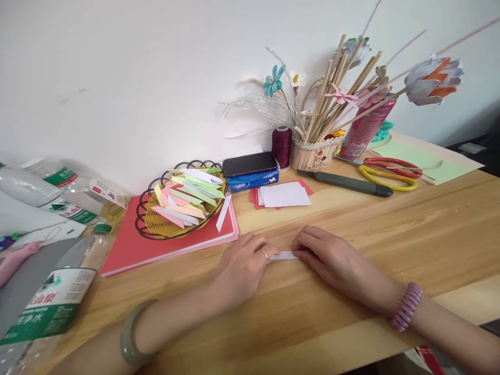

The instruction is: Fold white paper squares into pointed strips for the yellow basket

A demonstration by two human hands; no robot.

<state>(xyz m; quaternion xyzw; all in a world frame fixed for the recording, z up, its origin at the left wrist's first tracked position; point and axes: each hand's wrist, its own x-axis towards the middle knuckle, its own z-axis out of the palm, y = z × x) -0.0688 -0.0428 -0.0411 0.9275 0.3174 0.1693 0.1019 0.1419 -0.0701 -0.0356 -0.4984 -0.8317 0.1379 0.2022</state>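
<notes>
Pale wooden worktop (351,229) against a white wall: near its front edge the left hand (240,268) and right hand (332,258) press fingertips together onto a small folded white paper strip (284,255), pinning it flat; a black wire basket of coloured folded strips (182,200) sits behind.

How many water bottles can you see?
3, all at the left: one lying near the front edge, two lying farther back by the wall. More may be hidden beyond the picture's left edge.
</notes>
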